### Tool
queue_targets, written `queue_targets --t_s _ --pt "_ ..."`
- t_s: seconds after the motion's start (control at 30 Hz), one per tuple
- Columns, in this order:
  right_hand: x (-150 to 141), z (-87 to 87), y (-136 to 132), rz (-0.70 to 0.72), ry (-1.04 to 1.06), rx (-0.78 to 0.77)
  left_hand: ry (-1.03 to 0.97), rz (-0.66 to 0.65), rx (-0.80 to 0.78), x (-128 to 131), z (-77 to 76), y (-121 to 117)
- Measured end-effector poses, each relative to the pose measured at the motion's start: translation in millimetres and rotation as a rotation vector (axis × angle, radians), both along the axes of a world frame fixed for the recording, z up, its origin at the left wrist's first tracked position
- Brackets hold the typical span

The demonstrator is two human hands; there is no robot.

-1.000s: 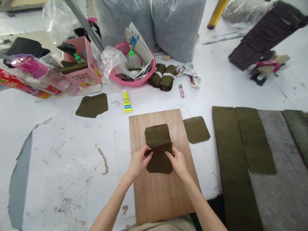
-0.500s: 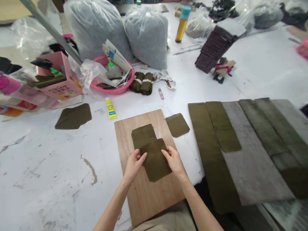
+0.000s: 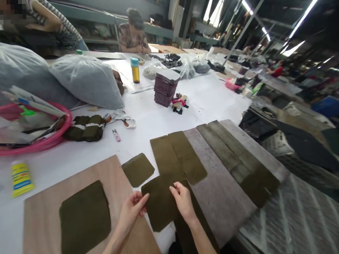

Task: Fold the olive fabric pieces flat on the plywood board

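Observation:
An olive-green fabric piece (image 3: 159, 203) is held between both my hands just right of a wooden board (image 3: 44, 209). My left hand (image 3: 131, 211) pinches its left edge. My right hand (image 3: 182, 200) pinches its upper right edge. The held piece hangs over the lower end of long olive strips (image 3: 176, 156) laid on a grey felt mat (image 3: 215, 177). A second olive piece (image 3: 85, 219) lies flat on the board. A smaller olive piece (image 3: 137, 169) rests on the white table between the board and the strips.
A pink basin (image 3: 33, 141), yellow glue tube (image 3: 20, 178), rolled olive bundles (image 3: 84, 131), small snips (image 3: 115, 135) and stuffed plastic bags (image 3: 84, 80) sit at the left and back. A dark stack (image 3: 164, 90) and yellow bottle (image 3: 135, 70) stand farther off. People work at the far end.
The view swung up and to the right. Both hands lifted the top olive piece off the board and carried it right, over the strips. The other piece stayed on the board.

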State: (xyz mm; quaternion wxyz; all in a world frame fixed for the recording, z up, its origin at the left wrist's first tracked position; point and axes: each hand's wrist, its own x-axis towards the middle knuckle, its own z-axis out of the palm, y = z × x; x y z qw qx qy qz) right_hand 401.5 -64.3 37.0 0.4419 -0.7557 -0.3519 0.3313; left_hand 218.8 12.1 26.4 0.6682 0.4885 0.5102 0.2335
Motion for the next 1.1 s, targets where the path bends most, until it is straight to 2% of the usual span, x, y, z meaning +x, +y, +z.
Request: queue_targets --t_s 0.2,0.3,0.4,0.53,0.73,1.1 --pt "106 -6.2 -5 -0.122 -0.094 0.000 -0.041 -0.124 -0.049 112 -0.2 10" --pt "144 -15.9 -9 -0.135 -0.188 -0.038 -0.008 -0.189 -0.054 151 -8.6 11" --pt "169 -22.1 -12 -0.122 -0.293 -0.087 0.077 -0.230 -0.004 176 -19.5 11" --pt "186 -24.8 -13 -0.119 -0.428 -0.167 0.212 -0.268 0.100 195 -28.9 13" --pt "193 -32.1 -12 -0.133 -0.582 -0.233 0.354 -0.341 0.211 204 -27.9 18" --pt "193 -34.4 -11 -0.090 -0.590 -0.315 0.442 -0.338 0.221 207 -29.4 20"
